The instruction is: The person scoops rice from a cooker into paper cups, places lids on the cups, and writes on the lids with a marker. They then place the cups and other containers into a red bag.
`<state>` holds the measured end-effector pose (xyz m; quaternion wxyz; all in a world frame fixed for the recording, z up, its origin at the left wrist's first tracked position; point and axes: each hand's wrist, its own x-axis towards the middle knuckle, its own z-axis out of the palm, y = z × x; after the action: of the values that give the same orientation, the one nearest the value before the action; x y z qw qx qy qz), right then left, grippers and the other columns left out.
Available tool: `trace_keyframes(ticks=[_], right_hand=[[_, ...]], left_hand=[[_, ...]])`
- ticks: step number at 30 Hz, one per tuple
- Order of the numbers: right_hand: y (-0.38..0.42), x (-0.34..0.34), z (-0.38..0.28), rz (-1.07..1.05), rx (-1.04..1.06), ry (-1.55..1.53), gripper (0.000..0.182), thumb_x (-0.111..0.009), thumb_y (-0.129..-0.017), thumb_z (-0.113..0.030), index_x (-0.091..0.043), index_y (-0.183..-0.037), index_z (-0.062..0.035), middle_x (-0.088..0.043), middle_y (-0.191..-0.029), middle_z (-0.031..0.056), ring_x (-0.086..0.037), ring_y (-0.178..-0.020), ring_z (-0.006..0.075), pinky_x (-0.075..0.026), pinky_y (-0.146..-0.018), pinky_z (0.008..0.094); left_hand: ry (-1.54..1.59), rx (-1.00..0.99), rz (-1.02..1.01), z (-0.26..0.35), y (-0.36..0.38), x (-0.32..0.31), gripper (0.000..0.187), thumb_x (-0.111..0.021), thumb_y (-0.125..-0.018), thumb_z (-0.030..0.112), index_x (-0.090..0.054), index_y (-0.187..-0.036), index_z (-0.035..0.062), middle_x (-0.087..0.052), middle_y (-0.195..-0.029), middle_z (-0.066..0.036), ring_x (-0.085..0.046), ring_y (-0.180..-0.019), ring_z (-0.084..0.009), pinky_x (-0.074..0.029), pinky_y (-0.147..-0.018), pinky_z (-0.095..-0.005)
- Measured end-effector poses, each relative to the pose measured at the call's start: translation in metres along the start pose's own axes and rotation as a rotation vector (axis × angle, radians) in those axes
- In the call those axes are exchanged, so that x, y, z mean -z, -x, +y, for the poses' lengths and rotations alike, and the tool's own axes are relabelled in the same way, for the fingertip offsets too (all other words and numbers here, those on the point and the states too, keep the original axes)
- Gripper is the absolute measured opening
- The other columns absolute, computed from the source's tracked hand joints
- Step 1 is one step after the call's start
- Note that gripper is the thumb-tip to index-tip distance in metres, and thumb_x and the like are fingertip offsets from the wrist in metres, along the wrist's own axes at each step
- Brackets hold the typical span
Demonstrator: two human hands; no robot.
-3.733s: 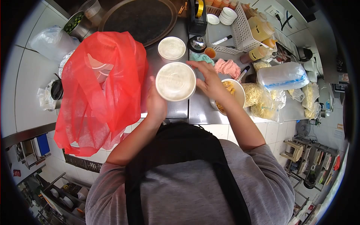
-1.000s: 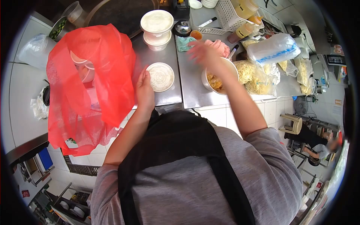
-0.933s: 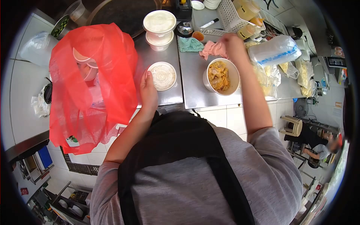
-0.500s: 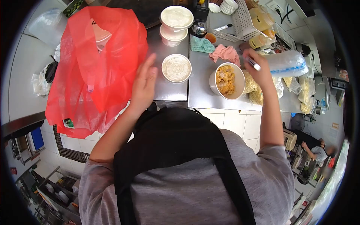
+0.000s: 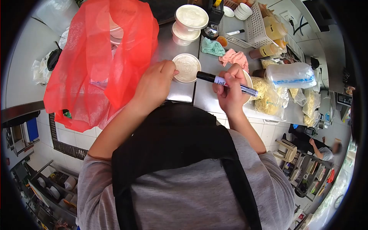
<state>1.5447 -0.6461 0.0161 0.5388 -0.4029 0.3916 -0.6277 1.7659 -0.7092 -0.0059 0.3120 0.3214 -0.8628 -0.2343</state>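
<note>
A lidded white tub (image 5: 186, 68) stands on the metal counter. My left hand (image 5: 158, 82) has its fingers curled at the left rim of this tub, with the thumb against the edge. Held across the fingers of my right hand (image 5: 231, 90) is a marker (image 5: 220, 80), its black end pointing left toward the tub. Behind my right hand is a white bowl (image 5: 249, 82), mostly hidden, so its contents do not show. Two more lidded tubs are stacked farther back, the upper one (image 5: 191, 17) overlapping the lower one (image 5: 185, 34).
A large red bag (image 5: 103, 73) is at the left. Green (image 5: 212, 46) and pink (image 5: 234, 58) cloths lie behind the bowl, near a white basket (image 5: 257, 28). Bagged noodles (image 5: 266, 97) and a clear plastic pack (image 5: 290, 74) are at the right. Another person (image 5: 322, 149) is in the background.
My left hand has moved right to the tub and its fingers have curled. My right hand has come left with the marker, now in front of the bowl. The view has shifted slightly.
</note>
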Motion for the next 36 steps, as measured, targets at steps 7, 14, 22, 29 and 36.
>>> trace_keyframes(ticks=[7,14,22,29,36], right_hand=[[-0.011,-0.018,-0.006,-0.227,-0.086,0.357,0.016,-0.052,-0.093,-0.012,-0.038,-0.086,-0.0104,-0.045,-0.068,0.0006,-0.04,-0.051,0.0061,-0.032,-0.046,0.0212],[-0.032,0.015,0.002,0.165,-0.088,-0.108,0.02,-0.051,-0.098,-0.019,-0.052,-0.115,-0.0096,-0.061,-0.077,0.0056,-0.049,-0.053,0.0099,-0.037,-0.047,0.0225],[-0.072,-0.001,0.089,0.056,-0.128,0.494,0.013,-0.064,-0.094,-0.016,-0.066,-0.096,-0.0027,-0.067,-0.079,0.003,-0.057,-0.069,0.0057,-0.044,-0.062,0.0187],[-0.081,-0.006,0.092,0.029,-0.088,0.702,0.025,-0.072,-0.088,-0.019,-0.059,-0.074,-0.0025,-0.06,-0.062,0.0007,-0.051,-0.057,0.0045,-0.041,-0.052,0.0217],[-0.082,-0.003,0.094,-0.06,-0.145,0.598,0.021,-0.077,-0.082,-0.015,-0.06,-0.079,-0.0028,-0.063,-0.071,0.0009,-0.055,-0.063,0.0044,-0.044,-0.057,0.0196]], left_hand=[[0.159,-0.074,-0.318,0.015,-0.013,0.008,0.03,-0.057,-0.092,0.031,-0.057,-0.11,0.0072,-0.062,-0.096,-0.013,-0.059,-0.097,-0.0338,-0.044,-0.086,-0.044],[-0.282,0.345,0.033,-0.049,-0.003,0.003,0.029,-0.062,-0.092,0.029,-0.053,-0.1,0.0017,-0.064,-0.091,-0.015,-0.063,-0.083,-0.0343,-0.048,-0.068,-0.0429],[0.405,0.628,0.236,-0.057,0.002,-0.094,0.034,-0.055,-0.098,0.026,-0.039,-0.105,-0.0029,-0.061,-0.084,-0.025,-0.064,-0.074,-0.04,-0.047,-0.063,-0.0451],[0.504,0.622,0.279,-0.056,-0.001,-0.095,0.033,-0.048,-0.1,0.025,-0.037,-0.111,-0.0036,-0.06,-0.093,-0.029,-0.061,-0.088,-0.0458,-0.046,-0.073,-0.0489],[0.575,0.665,0.236,-0.06,0.0,-0.095,0.033,-0.045,-0.101,0.027,-0.037,-0.112,-0.0029,-0.059,-0.095,-0.03,-0.06,-0.089,-0.0464,-0.045,-0.074,-0.049]])
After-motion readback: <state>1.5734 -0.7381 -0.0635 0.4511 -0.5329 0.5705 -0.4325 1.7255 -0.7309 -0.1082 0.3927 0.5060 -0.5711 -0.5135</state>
